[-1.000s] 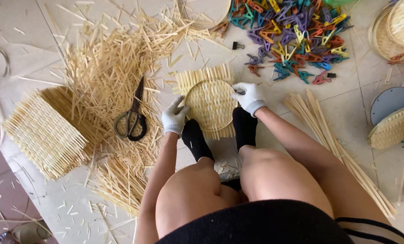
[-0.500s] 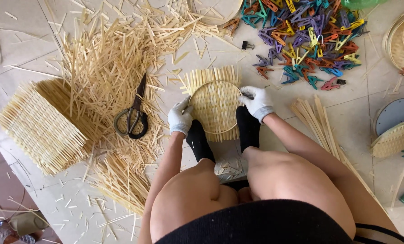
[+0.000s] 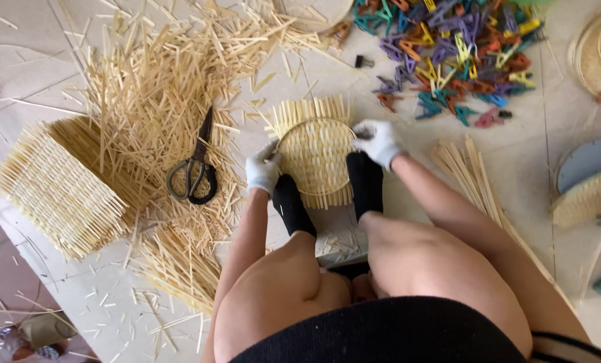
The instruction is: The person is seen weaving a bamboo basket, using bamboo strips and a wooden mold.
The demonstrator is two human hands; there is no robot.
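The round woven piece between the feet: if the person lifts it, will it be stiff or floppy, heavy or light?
The round woven piece is probably light, being thin pale strips. It is likely fairly stiff, since a hoop rims it. The loose strip ends sticking out may bend or snap. The left hand and right hand grip its rim.

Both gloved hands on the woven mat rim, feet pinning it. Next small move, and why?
Probably press the round hoop down flat onto the woven mat. The left hand and right hand already pinch opposite sides of the hoop, and both black-socked feet pin the mat's near edge. The scissors lie untouched, so trimming the loose strip ends looks premature.
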